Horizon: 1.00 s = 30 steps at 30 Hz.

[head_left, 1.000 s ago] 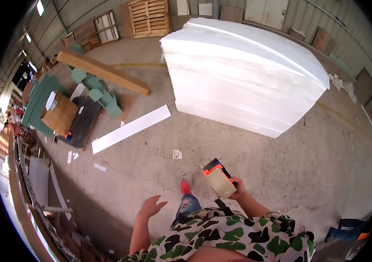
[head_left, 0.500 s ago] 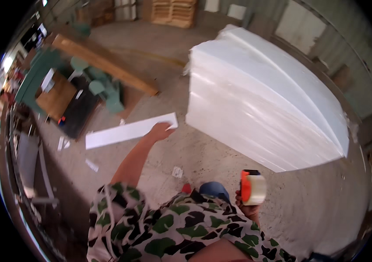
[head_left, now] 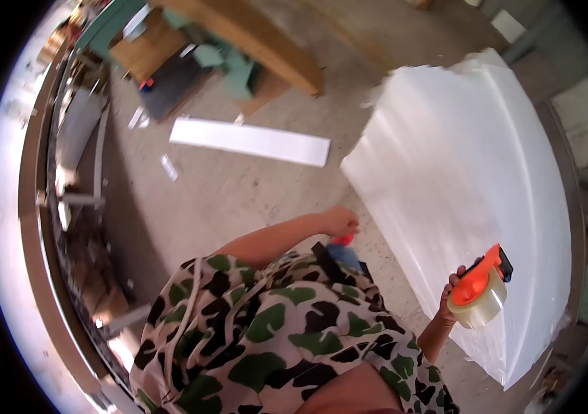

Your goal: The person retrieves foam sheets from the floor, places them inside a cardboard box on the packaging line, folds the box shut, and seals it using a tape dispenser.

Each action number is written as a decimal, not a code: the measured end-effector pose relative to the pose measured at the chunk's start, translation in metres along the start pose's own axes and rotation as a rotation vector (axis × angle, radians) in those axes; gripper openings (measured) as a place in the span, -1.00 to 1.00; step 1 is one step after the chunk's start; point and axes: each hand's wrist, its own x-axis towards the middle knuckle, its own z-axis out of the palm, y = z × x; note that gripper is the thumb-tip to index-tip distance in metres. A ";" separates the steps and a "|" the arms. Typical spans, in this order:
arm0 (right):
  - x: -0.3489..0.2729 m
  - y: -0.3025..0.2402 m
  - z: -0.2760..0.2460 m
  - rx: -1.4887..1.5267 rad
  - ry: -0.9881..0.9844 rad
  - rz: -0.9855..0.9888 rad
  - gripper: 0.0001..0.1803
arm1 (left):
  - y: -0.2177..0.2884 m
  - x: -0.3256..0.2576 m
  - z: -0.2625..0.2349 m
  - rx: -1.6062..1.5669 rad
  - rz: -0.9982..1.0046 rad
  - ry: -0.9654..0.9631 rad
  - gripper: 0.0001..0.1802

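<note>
At the lower right of the frame, the right hand (head_left: 447, 303) has its fingers wrapped around an orange tape dispenser (head_left: 480, 293) with a clear roll, beside the big white foam stack (head_left: 466, 172). Near the centre, the left hand (head_left: 339, 222) hangs loosely curled, holding nothing, above the concrete floor (head_left: 238, 193).

my right hand (head_left: 448, 303) mostly hidden behind tape dispenser (head_left: 480, 293); foam stack (head_left: 473, 179) top blurred; left hand (head_left: 339, 222) fingers curled, unclear
</note>
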 end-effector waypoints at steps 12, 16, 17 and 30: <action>0.018 -0.036 -0.016 0.116 0.031 -0.269 -0.29 | 0.198 0.309 -0.285 0.017 0.328 1.028 -0.54; -0.017 -0.035 0.004 -0.028 0.214 -0.488 -0.25 | 0.179 0.397 -0.343 0.297 0.162 0.915 -0.22; -0.020 -0.036 0.007 0.009 0.257 -0.502 -0.24 | 0.166 0.414 -0.354 0.278 0.120 0.949 -0.21; 0.039 -0.093 0.037 -0.095 0.359 -0.612 -0.31 | 0.203 0.198 -0.287 -0.612 0.289 0.167 -0.39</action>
